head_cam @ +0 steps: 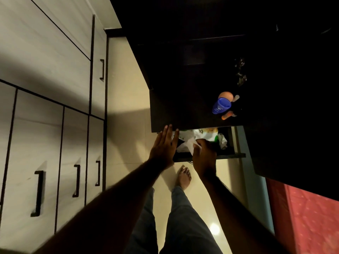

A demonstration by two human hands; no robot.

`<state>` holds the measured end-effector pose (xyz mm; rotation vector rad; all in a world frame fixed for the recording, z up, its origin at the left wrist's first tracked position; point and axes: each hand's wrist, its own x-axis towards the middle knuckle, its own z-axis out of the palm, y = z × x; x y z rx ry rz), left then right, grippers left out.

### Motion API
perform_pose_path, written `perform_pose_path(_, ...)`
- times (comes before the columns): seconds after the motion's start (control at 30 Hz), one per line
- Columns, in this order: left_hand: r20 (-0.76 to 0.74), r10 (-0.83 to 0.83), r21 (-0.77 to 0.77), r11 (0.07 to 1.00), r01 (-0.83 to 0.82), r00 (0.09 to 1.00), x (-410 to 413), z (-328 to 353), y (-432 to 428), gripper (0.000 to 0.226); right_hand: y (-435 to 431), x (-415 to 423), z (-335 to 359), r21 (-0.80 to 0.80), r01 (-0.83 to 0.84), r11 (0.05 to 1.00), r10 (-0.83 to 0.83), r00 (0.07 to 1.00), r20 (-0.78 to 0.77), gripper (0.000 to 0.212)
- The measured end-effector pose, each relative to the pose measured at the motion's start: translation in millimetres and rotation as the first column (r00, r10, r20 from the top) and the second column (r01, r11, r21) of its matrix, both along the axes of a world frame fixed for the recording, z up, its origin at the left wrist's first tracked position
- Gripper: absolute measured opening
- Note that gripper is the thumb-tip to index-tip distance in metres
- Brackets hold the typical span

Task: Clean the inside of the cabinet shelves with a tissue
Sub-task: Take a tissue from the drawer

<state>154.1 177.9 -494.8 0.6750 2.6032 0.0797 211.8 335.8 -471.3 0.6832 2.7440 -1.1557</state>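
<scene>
The right hand (204, 154) gripped the bunched white tissue (186, 146) inside the open drawer (229, 155) of the dark cabinet (183, 107). The left hand (162, 146) lay flat, fingers straight, at the drawer's left end, just beside the tissue. The drawer ran crosswise, so any wipe would likely go sideways, past the packet (205, 133) behind.

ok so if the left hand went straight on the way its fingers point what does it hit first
Likely the front edge of the dark cabinet top, at the fingertips of the left hand; depth is unclear, so it could slip under into the open drawer.
</scene>
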Motion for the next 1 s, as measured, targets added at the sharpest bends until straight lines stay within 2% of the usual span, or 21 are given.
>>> perform_pose_path(0.1,0.005,0.000,0.005,1.000,0.000,1.000,-6,0,-2,0.113,-5,6,9,-0.001,-0.072,0.997,0.072,0.996,0.055,0.038)
perform_pose_path(0.27,0.008,-0.012,0.007,1.000,0.012,1.000,-15,-4,-3,0.116,2,-1,5,0.168,-0.252,0.953,0.240,0.967,0.087,0.046)
perform_pose_path(0.37,-0.004,-0.018,0.008,1.000,0.018,1.000,-22,-5,-4,0.116,8,-16,-7,0.264,-0.315,0.912,0.318,0.948,0.030,0.057)
perform_pose_path(0.47,-0.020,-0.027,0.020,0.999,0.028,0.999,-30,-6,-5,0.112,10,-30,-19,0.358,-0.369,0.858,0.419,0.905,-0.070,0.057)
perform_pose_path(0.6,-0.024,-0.020,0.067,0.998,0.021,1.000,-38,-7,-6,0.101,12,-40,-37,0.397,-0.559,0.728,0.625,0.779,-0.051,0.066)
perform_pose_path(0.73,-0.027,-0.025,0.097,0.995,0.027,0.999,-44,-8,-5,0.087,14,-50,-48,0.454,-0.625,0.635,0.690,0.723,0.028,0.084)
perform_pose_path(0.8,-0.040,-0.030,0.106,0.994,0.034,0.999,-45,-8,-5,0.083,14,-57,-50,0.501,-0.595,0.629,0.683,0.730,0.009,0.080)
perform_pose_path(1.0,-0.106,-0.048,0.166,0.984,0.065,0.993,-51,-6,-2,0.072,12,-72,-62,0.540,-0.545,0.641,0.705,0.697,-0.133,0.046)
